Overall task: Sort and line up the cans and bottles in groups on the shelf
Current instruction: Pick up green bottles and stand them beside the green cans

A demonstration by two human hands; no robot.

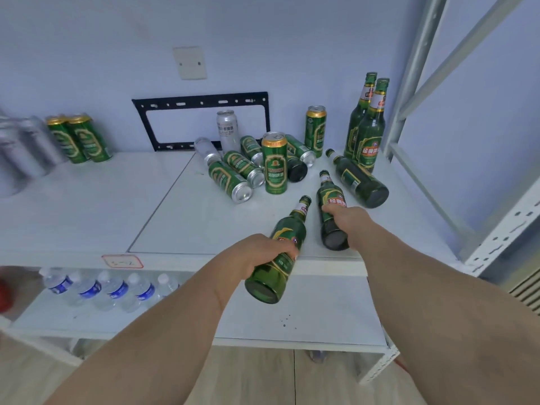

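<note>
Both hands grip green bottles: left hand (263, 252) one (277, 255), right hand (347, 220) another (330, 206).

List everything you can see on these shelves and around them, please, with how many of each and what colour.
Standing glass bottles: two, green, back right of the top shelf.
Lying glass bottles: three in clear view, green; one loose at right, one held in each hand.
Upright green cans: two at far left, two in the middle pile.
Toppled green cans: about four, middle pile.
Silver cans: one upright, one lying, middle; blurred silver ones far left.
Water bottles: about five, clear with blue labels, lower shelf.
Black metal bracket: one, on the wall.
Left hand: grips a bottle.
Right hand: grips a bottle.
</note>
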